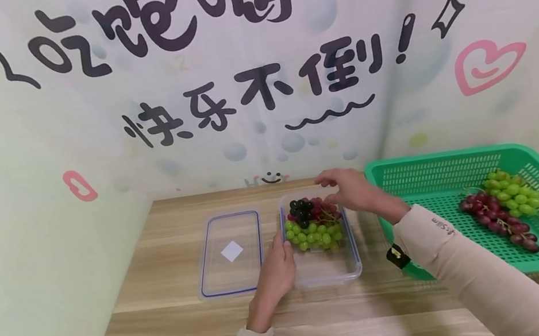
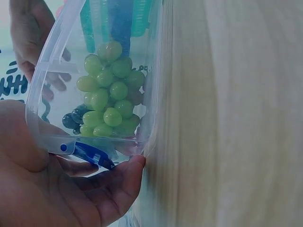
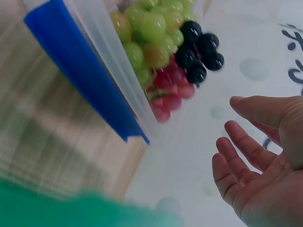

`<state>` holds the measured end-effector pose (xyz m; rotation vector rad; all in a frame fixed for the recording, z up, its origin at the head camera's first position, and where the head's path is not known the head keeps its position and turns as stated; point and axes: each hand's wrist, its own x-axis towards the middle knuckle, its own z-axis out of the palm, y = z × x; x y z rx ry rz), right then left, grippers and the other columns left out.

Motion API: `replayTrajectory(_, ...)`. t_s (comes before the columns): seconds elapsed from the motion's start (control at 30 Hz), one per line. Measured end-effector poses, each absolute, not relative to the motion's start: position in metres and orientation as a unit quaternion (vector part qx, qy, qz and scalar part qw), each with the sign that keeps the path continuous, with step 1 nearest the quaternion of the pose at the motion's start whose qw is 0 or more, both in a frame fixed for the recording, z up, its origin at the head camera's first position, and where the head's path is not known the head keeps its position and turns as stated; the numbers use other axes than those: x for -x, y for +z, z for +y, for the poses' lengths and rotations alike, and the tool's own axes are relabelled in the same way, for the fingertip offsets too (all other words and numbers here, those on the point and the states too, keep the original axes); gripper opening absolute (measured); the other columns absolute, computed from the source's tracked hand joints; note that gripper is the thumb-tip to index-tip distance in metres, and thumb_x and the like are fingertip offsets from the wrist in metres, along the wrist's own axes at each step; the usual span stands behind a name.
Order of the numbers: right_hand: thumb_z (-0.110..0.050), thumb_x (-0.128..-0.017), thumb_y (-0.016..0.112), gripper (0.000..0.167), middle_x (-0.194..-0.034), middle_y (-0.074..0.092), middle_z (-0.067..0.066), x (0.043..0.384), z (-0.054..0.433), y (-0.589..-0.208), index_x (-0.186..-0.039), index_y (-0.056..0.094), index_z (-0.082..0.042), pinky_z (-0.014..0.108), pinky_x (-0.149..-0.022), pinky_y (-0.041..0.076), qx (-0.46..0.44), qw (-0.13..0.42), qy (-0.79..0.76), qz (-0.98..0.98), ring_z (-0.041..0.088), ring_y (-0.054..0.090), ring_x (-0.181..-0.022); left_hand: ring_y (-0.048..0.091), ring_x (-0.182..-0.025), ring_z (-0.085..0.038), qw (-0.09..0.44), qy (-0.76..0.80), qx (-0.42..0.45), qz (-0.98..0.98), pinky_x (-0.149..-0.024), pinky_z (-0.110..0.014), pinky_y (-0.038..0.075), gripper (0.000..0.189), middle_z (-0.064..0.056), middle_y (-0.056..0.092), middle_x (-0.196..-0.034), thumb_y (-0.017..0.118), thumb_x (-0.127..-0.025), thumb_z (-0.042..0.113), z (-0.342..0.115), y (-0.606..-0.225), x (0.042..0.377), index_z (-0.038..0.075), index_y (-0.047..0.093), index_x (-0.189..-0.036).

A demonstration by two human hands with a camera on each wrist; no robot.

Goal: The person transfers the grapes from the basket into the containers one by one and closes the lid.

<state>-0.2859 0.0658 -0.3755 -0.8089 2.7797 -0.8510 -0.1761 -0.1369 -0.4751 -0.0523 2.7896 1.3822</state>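
Observation:
A clear plastic food container (image 1: 322, 273) stands on the table, holding green grapes (image 1: 313, 235), red grapes (image 1: 329, 211) and a small dark bunch (image 1: 301, 212) towards its back. My left hand (image 1: 276, 271) grips the container's left wall by the rim. The left wrist view shows those fingers (image 2: 120, 187) outside the wall, beside a blue latch (image 2: 92, 153). Over the back right corner hovers my right hand (image 1: 353, 190); in the right wrist view its fingers (image 3: 234, 165) are loosely bent and hold nothing.
Left of the container lies a clear lid (image 1: 217, 271) with a blue seal and a white square label (image 1: 232, 251). A green plastic basket (image 1: 379, 166) stands at the right, with red grapes (image 1: 496, 215) and green grapes (image 1: 514, 192) inside. A printed wall covering (image 1: 246, 154) rises behind the table.

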Motion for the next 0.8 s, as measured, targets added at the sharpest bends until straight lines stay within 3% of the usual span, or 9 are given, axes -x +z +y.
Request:
replayTrajectory(0.43, -0.011, -0.095, 0.063, 0.043, -0.130, 0.060, 0.026, 0.290, 0.129, -0.350, -0.135, 0.054, 0.002, 0.057, -0.098, 0.048, 0.223, 0.044, -0.283, 0.932, 0.042, 0.055, -0.120, 0.034, -0.143, -0.041, 0.014, 0.443, 0.016, 0.896, -0.116, -0.057, 0.031, 0.052, -0.025, 0.034, -0.155, 0.028, -0.109, 0.023, -0.137, -0.478, 0.177, -0.001, 0.023, -0.156)
replayTrajectory(0.8, -0.013, -0.094, 0.064, 0.044, -0.126, 0.060, 0.031, 0.292, 0.177, -0.356, -0.132, 0.054, 0.008, 0.060, -0.095, 0.047, 0.213, 0.024, -0.246, 0.945, 0.046, 0.056, -0.115, 0.032, -0.144, -0.040, 0.013, 0.454, 0.013, 0.891, -0.116, -0.057, 0.031, 0.053, -0.025, 0.033, -0.156, 0.028, -0.110, 0.023, -0.137, -0.476, 0.176, -0.002, 0.023, -0.155)
